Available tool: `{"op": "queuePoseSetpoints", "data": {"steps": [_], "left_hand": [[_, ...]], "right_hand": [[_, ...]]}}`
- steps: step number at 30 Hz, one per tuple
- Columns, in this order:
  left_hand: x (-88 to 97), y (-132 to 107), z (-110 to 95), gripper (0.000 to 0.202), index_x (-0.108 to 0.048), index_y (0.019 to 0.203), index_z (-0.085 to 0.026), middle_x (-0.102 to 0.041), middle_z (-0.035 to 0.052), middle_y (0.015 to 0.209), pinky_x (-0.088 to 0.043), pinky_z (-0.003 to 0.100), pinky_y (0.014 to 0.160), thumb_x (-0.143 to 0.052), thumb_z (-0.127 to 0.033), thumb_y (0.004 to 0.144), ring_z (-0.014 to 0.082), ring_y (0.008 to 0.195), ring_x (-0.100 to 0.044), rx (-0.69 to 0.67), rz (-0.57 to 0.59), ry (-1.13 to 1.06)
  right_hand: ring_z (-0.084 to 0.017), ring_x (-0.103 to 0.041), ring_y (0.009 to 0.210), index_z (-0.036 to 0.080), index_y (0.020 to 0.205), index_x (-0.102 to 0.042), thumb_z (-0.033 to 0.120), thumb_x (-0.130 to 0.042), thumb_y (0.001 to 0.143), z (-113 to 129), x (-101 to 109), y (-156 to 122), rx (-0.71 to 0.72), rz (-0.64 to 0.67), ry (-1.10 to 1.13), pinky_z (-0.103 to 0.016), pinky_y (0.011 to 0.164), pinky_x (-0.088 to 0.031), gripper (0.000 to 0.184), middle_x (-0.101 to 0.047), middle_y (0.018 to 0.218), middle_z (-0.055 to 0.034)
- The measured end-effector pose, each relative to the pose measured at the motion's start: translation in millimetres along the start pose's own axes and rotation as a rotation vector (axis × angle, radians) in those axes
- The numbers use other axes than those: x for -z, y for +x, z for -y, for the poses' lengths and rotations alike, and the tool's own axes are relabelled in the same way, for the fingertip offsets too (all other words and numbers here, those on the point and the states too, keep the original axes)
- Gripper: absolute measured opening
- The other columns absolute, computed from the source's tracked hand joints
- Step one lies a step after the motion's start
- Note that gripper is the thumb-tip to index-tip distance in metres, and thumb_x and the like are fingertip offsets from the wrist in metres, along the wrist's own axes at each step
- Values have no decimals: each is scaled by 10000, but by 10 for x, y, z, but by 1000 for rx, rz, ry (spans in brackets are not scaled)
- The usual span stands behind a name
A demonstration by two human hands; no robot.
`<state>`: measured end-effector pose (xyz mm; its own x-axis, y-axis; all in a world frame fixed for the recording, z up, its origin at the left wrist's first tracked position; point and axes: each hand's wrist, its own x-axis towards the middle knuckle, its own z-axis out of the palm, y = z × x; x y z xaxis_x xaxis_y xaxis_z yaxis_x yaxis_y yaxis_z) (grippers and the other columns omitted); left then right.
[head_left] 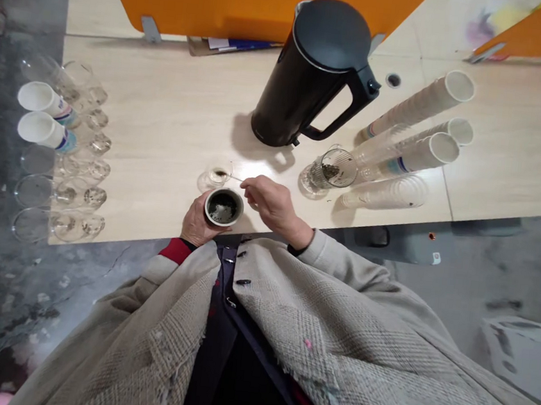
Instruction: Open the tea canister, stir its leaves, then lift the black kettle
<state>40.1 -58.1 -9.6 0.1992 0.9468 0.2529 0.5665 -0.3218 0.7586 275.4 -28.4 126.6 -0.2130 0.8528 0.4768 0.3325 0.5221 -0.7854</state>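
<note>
My left hand (196,220) is wrapped around a pale-rimmed cup (224,208) with dark, leafy-looking contents, near the table's front edge. My right hand (274,207) pinches the thin handle of a spoon (236,177). The spoon's far end, with a little dark matter by it, is over a small clear cup (206,180) just behind the held cup. Whether the spoon touches that clear cup I cannot tell. To the right of it stands a ribbed glass mug (336,167) with dark bits inside.
A large black electric kettle (307,77) stands behind my hands. Stacked paper cups (420,105) and clear plastic cups (387,192) are at the right. Several clear cups (59,190) and two paper cups (41,130) line the table's left edge. An orange divider (253,1) runs along the back.
</note>
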Motion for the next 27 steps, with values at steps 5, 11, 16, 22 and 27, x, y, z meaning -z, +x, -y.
{"op": "queuePoseSetpoints", "data": {"steps": [5, 11, 16, 22, 27], "left_hand": [[11, 3, -11, 1101, -500, 1512, -245, -695, 169, 1452, -587, 522, 1163, -944, -731, 629, 379, 1359, -693, 19, 18, 0], [0, -2, 7, 1107, -502, 1514, -241, -694, 176, 1455, -594, 509, 1155, -929, -758, 633, 378, 1362, -692, 7, 0, 3], [5, 8, 9, 1085, -492, 1520, -231, -702, 179, 1444, -595, 515, 1147, -931, -720, 657, 376, 1347, -702, -23, -6, -14], [18, 16, -10, 1079, -505, 1507, -226, -702, 181, 1442, -598, 509, 1138, -961, -672, 636, 381, 1335, -709, 0, -1, 9], [11, 10, -6, 1104, -488, 1520, -210, -704, 186, 1436, -601, 498, 1132, -953, -697, 645, 377, 1335, -710, -33, -22, 1]], "right_hand": [[-112, -628, 647, 249, 1132, -690, 382, -420, 1160, -155, -84, 14, -52, 29, -89, -252, 650, -532, 302, -678, 837, -2], [-118, -633, 651, 269, 1153, -683, 402, -421, 1164, -68, -74, -10, -40, -56, -64, -261, 670, -544, 294, -680, 849, -2], [-152, -640, 720, 243, 1112, -686, 324, -435, 1138, -219, -171, -14, 71, 77, -157, -280, 668, -510, 265, -692, 844, -27], [-112, -626, 650, 247, 1107, -685, 408, -413, 1159, -182, -127, -4, -69, 1, -70, -249, 672, -535, 320, -684, 836, -6], [-97, -627, 621, 244, 1125, -683, 498, -442, 1152, -147, -149, -33, -154, -118, 40, -237, 639, -543, 351, -684, 844, 2]]}}
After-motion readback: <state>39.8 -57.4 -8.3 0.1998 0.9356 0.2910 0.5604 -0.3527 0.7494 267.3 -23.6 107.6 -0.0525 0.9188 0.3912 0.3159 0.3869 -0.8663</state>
